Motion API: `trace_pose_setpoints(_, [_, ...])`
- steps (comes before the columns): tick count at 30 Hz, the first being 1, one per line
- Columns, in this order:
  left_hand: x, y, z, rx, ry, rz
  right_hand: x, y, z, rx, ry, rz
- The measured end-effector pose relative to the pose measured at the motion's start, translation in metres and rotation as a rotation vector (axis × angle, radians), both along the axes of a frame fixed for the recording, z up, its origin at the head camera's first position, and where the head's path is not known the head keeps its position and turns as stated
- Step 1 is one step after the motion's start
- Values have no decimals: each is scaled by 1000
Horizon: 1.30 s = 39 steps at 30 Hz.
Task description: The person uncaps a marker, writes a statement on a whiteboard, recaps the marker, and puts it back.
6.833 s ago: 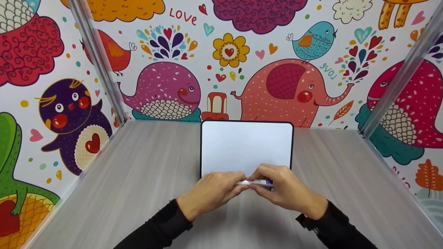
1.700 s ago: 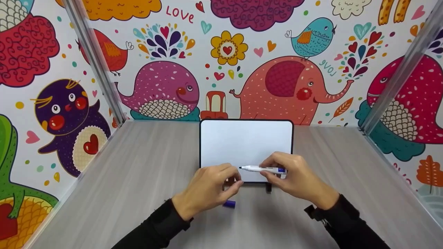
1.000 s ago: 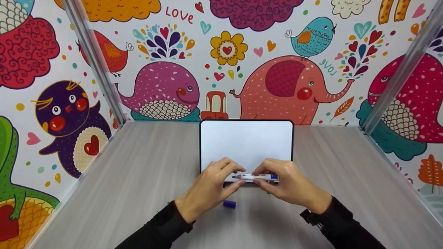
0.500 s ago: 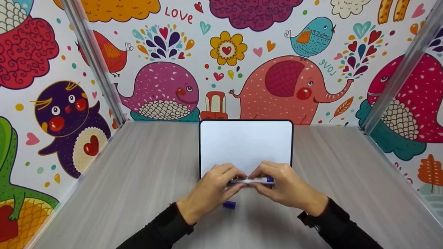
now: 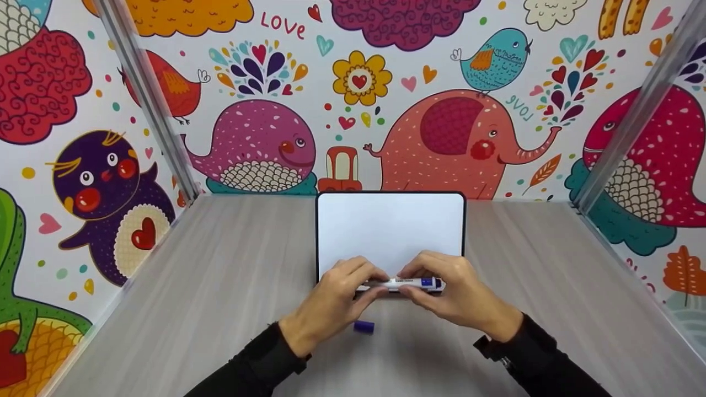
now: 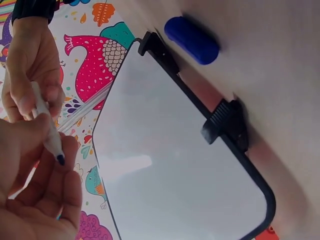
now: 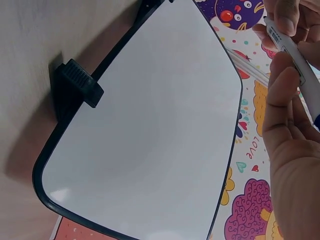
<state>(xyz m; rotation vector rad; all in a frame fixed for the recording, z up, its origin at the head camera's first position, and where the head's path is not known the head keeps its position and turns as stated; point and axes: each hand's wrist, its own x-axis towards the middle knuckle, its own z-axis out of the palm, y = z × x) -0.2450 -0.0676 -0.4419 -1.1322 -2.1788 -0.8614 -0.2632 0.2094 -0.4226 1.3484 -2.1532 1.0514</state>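
Both hands hold an uncapped white marker point(image 5: 409, 283) level in front of the whiteboard's lower edge. My left hand point(image 5: 333, 298) pinches its tip end between thumb and fingers; the dark nib point(image 6: 61, 159) shows past the thumb in the left wrist view. My right hand point(image 5: 466, 295) grips the barrel nearer its blue end, thumb below and fingers above. A blue cap point(image 5: 364, 327) lies on its side on the table, below the hands. The white face of the whiteboard point(image 5: 391, 231) bears no marks.
Black clip feet point(image 6: 225, 122) support the whiteboard's lower edge on the grey wood-grain table point(image 5: 248, 248). Behind it stands a wall panel point(image 5: 358, 138) with cartoon animals. Side panels join it at metal corner posts point(image 5: 151, 99).
The cap, not seen on the table at first, lies there from 1.7 s ago. Then the right hand held the marker alone; since then the left hand has taken its tip end.
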Motion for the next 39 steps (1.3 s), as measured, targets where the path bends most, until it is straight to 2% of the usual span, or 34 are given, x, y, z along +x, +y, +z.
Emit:
trace_pose_setpoints(6, [-3, -1, -2, 80, -24, 4, 0, 3, 2, -63, -63, -13])
trace_pose_setpoints(14, [-2, 3, -3, 204, -111, -66, -1, -1, -1, -183, -50, 99])
trace_pose_setpoints(18, [0, 4, -2, 228, -153, -75, -2, -7, -3, -226, -20, 143])
trace_pose_setpoints(24, [2, 5, -1, 248, -226, -81, -3, -12, -9, -261, -30, 176])
trace_pose_setpoints(32, [4, 5, -1, 257, -286, -74, -2, -17, -13, -251, 6, 143])
trace_pose_setpoints(39, [4, 5, -1, 215, -232, -68, -2, -18, -15, -233, 60, 96])
